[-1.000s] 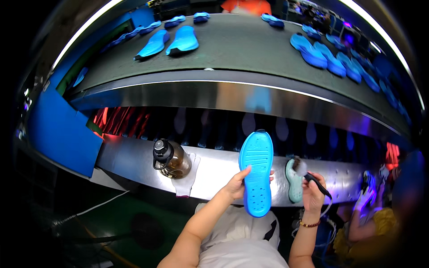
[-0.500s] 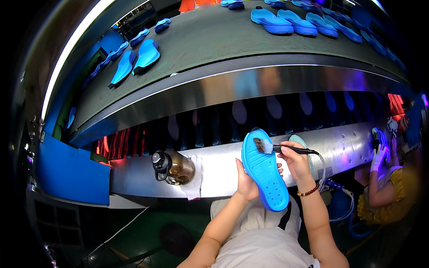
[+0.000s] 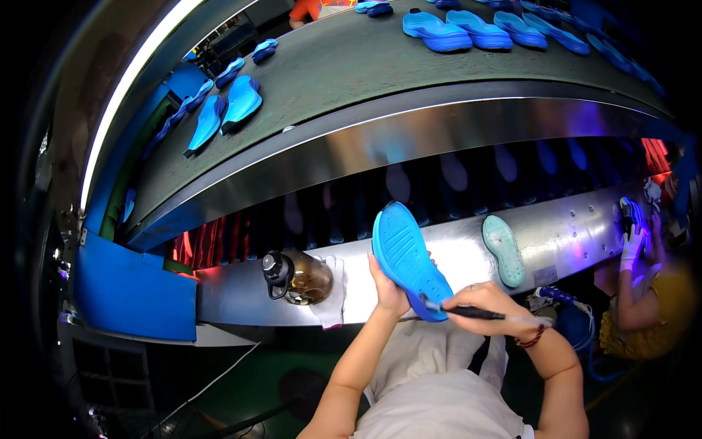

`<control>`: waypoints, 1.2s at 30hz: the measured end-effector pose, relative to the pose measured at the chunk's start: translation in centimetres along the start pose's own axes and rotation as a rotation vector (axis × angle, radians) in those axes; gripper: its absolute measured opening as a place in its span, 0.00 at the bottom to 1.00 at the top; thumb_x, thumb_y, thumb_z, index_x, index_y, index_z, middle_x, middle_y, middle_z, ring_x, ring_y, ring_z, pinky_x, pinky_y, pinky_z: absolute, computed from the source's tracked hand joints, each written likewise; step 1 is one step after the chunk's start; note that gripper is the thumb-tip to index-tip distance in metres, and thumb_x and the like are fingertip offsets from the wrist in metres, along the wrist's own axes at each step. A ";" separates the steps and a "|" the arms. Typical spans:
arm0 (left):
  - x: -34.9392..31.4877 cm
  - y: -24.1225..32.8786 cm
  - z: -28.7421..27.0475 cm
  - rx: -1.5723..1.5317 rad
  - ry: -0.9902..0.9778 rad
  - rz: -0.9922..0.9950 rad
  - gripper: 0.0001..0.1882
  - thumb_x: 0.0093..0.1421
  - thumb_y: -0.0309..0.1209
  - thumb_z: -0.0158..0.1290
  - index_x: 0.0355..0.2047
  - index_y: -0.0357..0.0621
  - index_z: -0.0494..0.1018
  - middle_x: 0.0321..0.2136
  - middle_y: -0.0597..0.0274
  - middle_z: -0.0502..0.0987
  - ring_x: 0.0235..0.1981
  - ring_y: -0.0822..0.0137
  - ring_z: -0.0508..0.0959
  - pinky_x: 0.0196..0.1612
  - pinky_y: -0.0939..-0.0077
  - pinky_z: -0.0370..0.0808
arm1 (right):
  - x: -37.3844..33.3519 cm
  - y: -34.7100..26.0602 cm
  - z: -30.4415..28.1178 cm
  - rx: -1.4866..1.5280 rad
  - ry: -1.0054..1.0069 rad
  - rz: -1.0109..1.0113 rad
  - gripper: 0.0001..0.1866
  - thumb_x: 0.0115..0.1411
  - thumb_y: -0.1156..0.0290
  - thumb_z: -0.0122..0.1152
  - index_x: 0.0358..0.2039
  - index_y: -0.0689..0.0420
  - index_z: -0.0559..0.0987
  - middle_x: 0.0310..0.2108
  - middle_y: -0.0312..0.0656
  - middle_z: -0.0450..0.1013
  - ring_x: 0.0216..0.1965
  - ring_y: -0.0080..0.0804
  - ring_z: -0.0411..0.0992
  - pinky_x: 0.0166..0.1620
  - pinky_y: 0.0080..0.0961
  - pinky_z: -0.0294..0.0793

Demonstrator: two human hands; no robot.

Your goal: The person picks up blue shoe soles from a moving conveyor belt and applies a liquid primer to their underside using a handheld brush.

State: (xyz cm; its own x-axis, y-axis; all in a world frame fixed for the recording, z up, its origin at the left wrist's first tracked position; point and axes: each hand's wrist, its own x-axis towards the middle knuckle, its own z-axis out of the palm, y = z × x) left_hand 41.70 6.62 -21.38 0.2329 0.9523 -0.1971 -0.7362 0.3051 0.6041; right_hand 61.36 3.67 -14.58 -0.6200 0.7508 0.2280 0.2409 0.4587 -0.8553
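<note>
The person's left hand [image 3: 387, 289] had the blue shoe sole [image 3: 409, 257] gripped from behind at its lower half, fingers closed round the far edge and the thumb side toward the body, so the sole stood tilted up off the steel surface [image 3: 468, 256] with its grooved face turned to the person. Its long axis ran from the upper left, where the rounded end rose in front of the dark slot under the conveyor, down to the lower right, where the other end met the brush.

The right hand [image 3: 482, 301] was the nearer one to that lower end. It was closed in a pen-like grip on a slim black brush [image 3: 468, 312], which lay almost level and pointed left, its tip touching the sole's lower right edge. The right wrist, wearing a beaded bracelet [image 3: 532, 338], was bent inward over the lap.

On the surface, well to the right, lay a pale green sole [image 3: 504, 250]. To the left stood a brown bottle [image 3: 296, 276] beside a white cloth [image 3: 330, 296]. More blue soles [image 3: 232, 106] rode the conveyor belt [image 3: 351, 80] above. A neighbouring worker's gloved hand [image 3: 630, 245] showed at the far right.
</note>
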 end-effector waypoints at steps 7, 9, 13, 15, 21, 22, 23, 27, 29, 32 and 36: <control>-2.6 -0.2 3.6 -0.130 -0.071 -0.200 0.47 0.49 0.71 0.17 0.58 0.50 0.52 0.51 0.51 0.63 0.50 0.52 0.67 0.51 0.53 0.66 | 2.2 -0.5 -1.7 0.482 0.419 0.065 0.11 0.48 0.77 0.62 0.34 0.66 0.76 0.30 0.44 0.75 0.28 0.23 0.73 0.29 0.15 0.72; -2.2 -0.5 4.4 -0.151 -0.102 -0.225 0.47 0.50 0.71 0.17 0.58 0.50 0.52 0.52 0.53 0.62 0.51 0.53 0.66 0.51 0.54 0.66 | 2.6 -0.3 -1.7 0.401 0.364 0.091 0.10 0.47 0.78 0.62 0.32 0.65 0.77 0.31 0.45 0.75 0.29 0.26 0.74 0.32 0.18 0.73; -2.9 0.1 3.5 -0.356 -0.301 -0.115 0.45 0.53 0.67 0.17 0.56 0.45 0.55 0.50 0.50 0.64 0.47 0.54 0.70 0.51 0.59 0.67 | 1.4 -1.5 -1.7 0.377 0.087 -0.179 0.08 0.46 0.78 0.62 0.30 0.64 0.78 0.31 0.47 0.75 0.32 0.31 0.74 0.38 0.22 0.72; -3.0 0.3 4.2 -0.261 -0.220 -0.112 0.44 0.54 0.67 0.18 0.56 0.45 0.56 0.48 0.50 0.67 0.46 0.55 0.71 0.50 0.59 0.68 | 1.0 -0.8 -2.1 0.682 0.109 -0.023 0.09 0.46 0.78 0.62 0.31 0.64 0.78 0.31 0.47 0.76 0.32 0.29 0.74 0.36 0.21 0.73; -2.8 1.2 5.0 -0.135 -0.257 -0.054 0.48 0.51 0.69 0.15 0.52 0.41 0.59 0.40 0.47 0.71 0.38 0.56 0.74 0.43 0.63 0.72 | 1.0 -1.3 -2.2 0.373 0.031 -0.204 0.08 0.46 0.79 0.63 0.30 0.64 0.78 0.32 0.47 0.75 0.34 0.34 0.74 0.41 0.24 0.72; -2.7 1.3 5.2 -0.119 -0.283 -0.062 0.50 0.49 0.71 0.13 0.50 0.40 0.60 0.37 0.46 0.72 0.36 0.57 0.75 0.40 0.64 0.74 | 0.9 -0.9 -2.4 0.513 0.004 -0.197 0.08 0.46 0.79 0.63 0.30 0.64 0.78 0.32 0.47 0.75 0.34 0.34 0.74 0.41 0.24 0.72; -2.4 1.4 5.5 -0.071 -0.247 -0.006 0.50 0.48 0.71 0.15 0.50 0.41 0.60 0.36 0.46 0.72 0.36 0.57 0.75 0.39 0.65 0.74 | 0.8 -0.6 -2.4 0.653 -0.022 -0.189 0.09 0.45 0.79 0.63 0.30 0.64 0.78 0.33 0.47 0.75 0.35 0.34 0.74 0.41 0.24 0.72; -1.9 1.9 5.5 -0.011 -0.167 0.141 0.51 0.47 0.73 0.18 0.47 0.40 0.62 0.33 0.44 0.73 0.32 0.55 0.75 0.34 0.64 0.75 | 1.3 -0.6 -2.2 0.166 0.129 -0.230 0.11 0.43 0.77 0.66 0.30 0.61 0.79 0.32 0.43 0.76 0.38 0.33 0.72 0.44 0.26 0.70; -1.5 2.2 5.0 -0.019 -0.163 0.193 0.53 0.46 0.73 0.15 0.47 0.37 0.62 0.33 0.45 0.73 0.30 0.55 0.76 0.34 0.63 0.76 | 1.0 -1.4 -2.5 0.106 0.040 -0.293 0.10 0.42 0.77 0.66 0.28 0.60 0.80 0.32 0.41 0.76 0.37 0.32 0.71 0.44 0.25 0.69; -1.5 2.9 5.6 -0.164 -0.145 0.199 0.53 0.45 0.75 0.17 0.45 0.36 0.63 0.31 0.44 0.73 0.30 0.54 0.75 0.34 0.61 0.74 | 0.5 -0.9 -2.6 0.378 0.068 -0.194 0.10 0.43 0.78 0.65 0.29 0.61 0.80 0.32 0.41 0.76 0.37 0.33 0.71 0.43 0.25 0.70; -0.8 3.9 5.9 -0.197 -0.172 0.247 0.52 0.46 0.74 0.19 0.45 0.37 0.63 0.31 0.44 0.72 0.29 0.53 0.74 0.33 0.60 0.73 | 0.4 -0.3 -2.2 0.212 0.080 -0.224 0.10 0.43 0.79 0.65 0.30 0.61 0.79 0.31 0.43 0.76 0.36 0.34 0.73 0.43 0.26 0.70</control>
State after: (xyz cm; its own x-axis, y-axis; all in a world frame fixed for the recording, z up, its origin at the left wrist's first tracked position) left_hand 42.43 7.02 -14.29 0.1239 0.9892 0.0785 -0.8881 0.0753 0.4535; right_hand 62.68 4.90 -13.25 -0.5774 0.6813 0.4499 -0.0613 0.5133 -0.8560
